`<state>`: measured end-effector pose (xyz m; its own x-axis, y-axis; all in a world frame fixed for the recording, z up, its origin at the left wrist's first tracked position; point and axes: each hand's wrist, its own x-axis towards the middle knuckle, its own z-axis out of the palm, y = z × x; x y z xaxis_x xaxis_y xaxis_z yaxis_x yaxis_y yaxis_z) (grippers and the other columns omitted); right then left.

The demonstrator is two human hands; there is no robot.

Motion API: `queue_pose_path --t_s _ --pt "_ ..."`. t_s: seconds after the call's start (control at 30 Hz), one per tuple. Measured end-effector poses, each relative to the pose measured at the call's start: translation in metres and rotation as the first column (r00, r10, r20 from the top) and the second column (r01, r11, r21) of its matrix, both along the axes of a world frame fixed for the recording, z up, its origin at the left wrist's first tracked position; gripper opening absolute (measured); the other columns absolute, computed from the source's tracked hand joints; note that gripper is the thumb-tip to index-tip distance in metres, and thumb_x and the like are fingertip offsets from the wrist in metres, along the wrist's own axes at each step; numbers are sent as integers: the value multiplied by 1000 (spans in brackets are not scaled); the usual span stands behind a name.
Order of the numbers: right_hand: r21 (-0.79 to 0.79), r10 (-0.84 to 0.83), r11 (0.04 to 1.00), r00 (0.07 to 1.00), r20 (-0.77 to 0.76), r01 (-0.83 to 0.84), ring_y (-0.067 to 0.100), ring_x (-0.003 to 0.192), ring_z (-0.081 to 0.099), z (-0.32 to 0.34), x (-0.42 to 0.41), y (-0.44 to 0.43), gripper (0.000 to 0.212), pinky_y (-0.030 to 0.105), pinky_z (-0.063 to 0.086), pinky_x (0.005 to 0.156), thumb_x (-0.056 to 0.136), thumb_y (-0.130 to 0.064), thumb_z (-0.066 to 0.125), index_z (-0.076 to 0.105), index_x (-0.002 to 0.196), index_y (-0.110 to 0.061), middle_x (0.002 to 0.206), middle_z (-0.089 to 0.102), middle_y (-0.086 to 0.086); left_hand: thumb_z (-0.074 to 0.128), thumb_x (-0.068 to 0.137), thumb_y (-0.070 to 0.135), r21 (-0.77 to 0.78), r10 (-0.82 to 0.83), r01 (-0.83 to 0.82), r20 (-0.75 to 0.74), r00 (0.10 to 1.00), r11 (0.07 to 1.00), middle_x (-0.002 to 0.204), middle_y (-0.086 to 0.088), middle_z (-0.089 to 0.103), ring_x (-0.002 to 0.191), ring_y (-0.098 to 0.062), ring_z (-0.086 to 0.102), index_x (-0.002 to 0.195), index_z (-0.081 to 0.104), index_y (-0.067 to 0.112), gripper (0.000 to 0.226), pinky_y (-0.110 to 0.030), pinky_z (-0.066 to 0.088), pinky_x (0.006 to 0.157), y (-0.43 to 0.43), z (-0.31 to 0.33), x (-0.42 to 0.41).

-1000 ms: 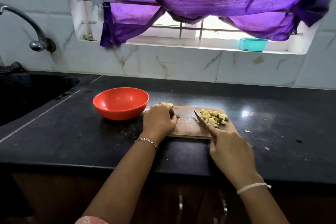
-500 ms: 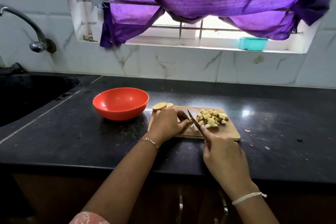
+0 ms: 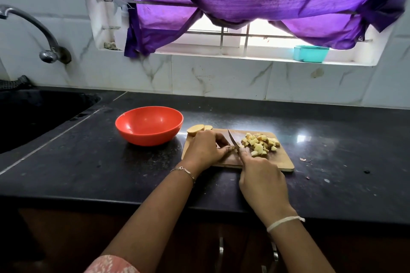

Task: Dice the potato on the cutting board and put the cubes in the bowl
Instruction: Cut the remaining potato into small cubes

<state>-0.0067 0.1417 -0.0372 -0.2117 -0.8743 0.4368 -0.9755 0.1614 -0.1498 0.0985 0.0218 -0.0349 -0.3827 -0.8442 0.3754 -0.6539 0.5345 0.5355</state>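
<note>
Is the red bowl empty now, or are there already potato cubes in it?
Empty. The red bowl shows only its bare inside; the potato cubes lie in a heap on the cutting board.

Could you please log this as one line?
left hand: pinches potato piece | right hand: grips knife | cubes: on board | bowl: empty

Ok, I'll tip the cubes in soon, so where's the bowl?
In the head view, the red bowl sits on the black counter, just left of the cutting board.
</note>
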Motion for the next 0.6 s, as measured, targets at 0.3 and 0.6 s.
queue_pose_path --t_s 0.3,0.6 --pt "-32 26 999 1000 -6 -26 17 101 62 -6 -2 18 57 28 49 76 98 -19 41 25 151 -33 115 64 -3 73 83 36 -22 -2 2 -2 1000 1000 85 11 64 71 -2 47 91 77 21 18 -7 32 55 0 2 0" --pt "31 36 999 991 -126 -32 22 105 61 -2 4 -10 54 31 50 81 98 -11 36 29 151 -21 128 59 4 71 84 28 16 -43 43 -18 999 999 90 13 68 65 5 49 89 77 20 12 -2 33 57 0 2 2"
